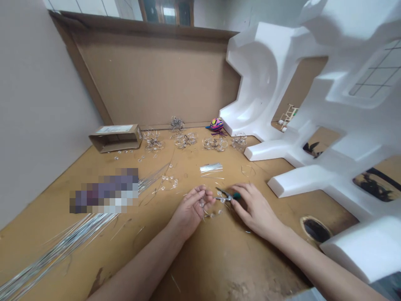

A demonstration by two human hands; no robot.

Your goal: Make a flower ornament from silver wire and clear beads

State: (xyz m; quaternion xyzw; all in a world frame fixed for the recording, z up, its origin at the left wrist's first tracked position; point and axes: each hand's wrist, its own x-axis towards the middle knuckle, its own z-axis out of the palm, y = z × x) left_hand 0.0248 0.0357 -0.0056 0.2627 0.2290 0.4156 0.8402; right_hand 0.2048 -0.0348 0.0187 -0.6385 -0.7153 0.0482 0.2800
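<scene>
Near the front middle of the bench (pixel 200 259), the left hand (pixel 191 209) curls closed around a beaded wire loop (pixel 208 207), apparently steadying it for the pliers (pixel 226 196) gripped in the right hand (pixel 253 207).

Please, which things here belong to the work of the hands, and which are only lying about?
Part of the work:
left hand, holding beaded wire
right hand, holding pliers
cut wires
long wires
wire shapes

Lying about:
box
foam
figure
</scene>
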